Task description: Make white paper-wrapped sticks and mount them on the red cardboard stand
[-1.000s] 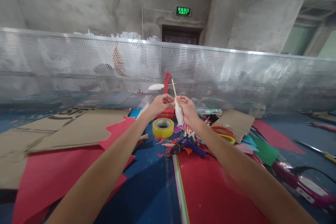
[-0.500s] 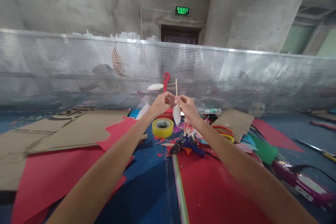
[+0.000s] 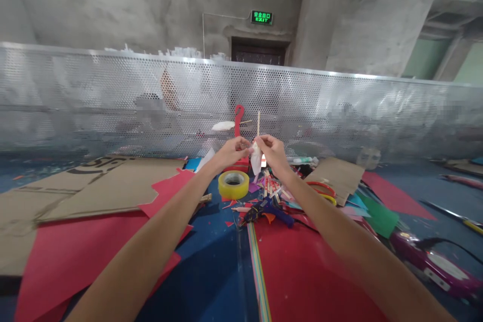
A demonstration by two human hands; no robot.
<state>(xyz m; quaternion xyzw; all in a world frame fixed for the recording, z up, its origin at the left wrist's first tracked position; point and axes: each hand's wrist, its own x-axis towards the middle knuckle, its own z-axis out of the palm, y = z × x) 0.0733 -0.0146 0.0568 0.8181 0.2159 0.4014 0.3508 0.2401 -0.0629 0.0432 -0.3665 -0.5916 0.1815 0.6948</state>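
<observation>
Above the table's far side, my right hand [image 3: 273,155] pinches a thin wooden stick [image 3: 258,122], which stands upright out of the fingers. A soft white piece [image 3: 256,160], its material unclear, hangs below the stick between my hands. My left hand [image 3: 234,153] has its fingers curled, with thumb and fingertips at the upper left side of the white piece; their exact grip is small and partly hidden. Just behind, a similar white piece [image 3: 223,126] on a thin stick lies level across a red tape dispenser [image 3: 239,115] with a hooked top.
A roll of yellow tape [image 3: 234,192], a blue glue gun [image 3: 268,210] and paper scraps lie below my hands. Cardboard [image 3: 113,188] and red paper [image 3: 86,251] cover the left. Scissors [image 3: 320,188] and a purple device [image 3: 433,264] are right. A perforated metal panel [image 3: 188,90] stands behind.
The stick has shifted slightly right and now stands apart from the level stick behind it. My left fingers have spread a little, and the right hand has moved slightly right.
</observation>
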